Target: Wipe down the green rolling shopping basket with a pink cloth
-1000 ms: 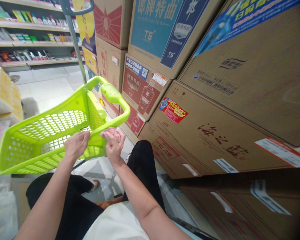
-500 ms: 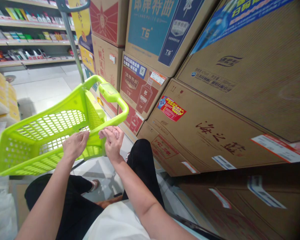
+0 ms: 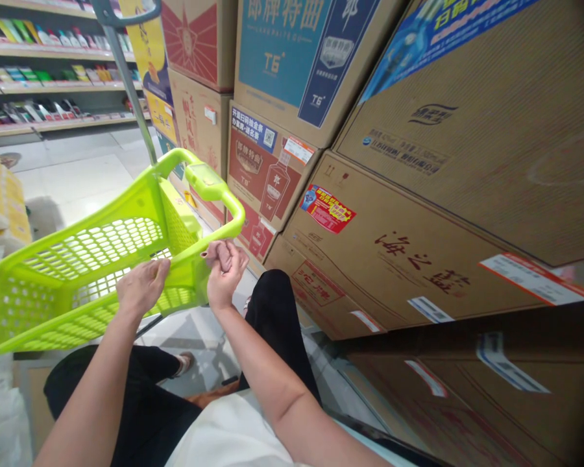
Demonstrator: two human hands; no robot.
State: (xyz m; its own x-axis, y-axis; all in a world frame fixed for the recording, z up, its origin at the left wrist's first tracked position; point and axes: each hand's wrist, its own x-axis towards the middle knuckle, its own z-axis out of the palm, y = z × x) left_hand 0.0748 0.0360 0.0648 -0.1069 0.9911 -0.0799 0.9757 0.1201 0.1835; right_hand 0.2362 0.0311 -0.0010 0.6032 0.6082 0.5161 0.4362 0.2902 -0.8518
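My left hand (image 3: 143, 287) is closed in a fist, knuckles up, at the near rim of a bright green plastic shopping cart (image 3: 182, 263). What lies inside that fist is hidden, and I cannot tell whether it touches the rim. Just right of it, my right hand (image 3: 222, 285) is closed on a small crumpled dusty-pink piece of cloth (image 3: 228, 254), which bulges out above the fingers. The cart's latticed basket stretches away to the left. Its rounded handle curves above my right hand.
Large brown cartons (image 3: 413, 227) are stacked along the right side, close to my right knee. Store shelves (image 3: 58, 87) with bottles and boxes stand at the back left. Yellow packages (image 3: 2, 194) sit at the left edge. Pale floor tiles (image 3: 73, 168) show beyond the cart.
The whole view has shifted slightly, so the cart and cartons appear further left. My right hand has moved a little right, away from my left hand, and the pink cloth shows more.
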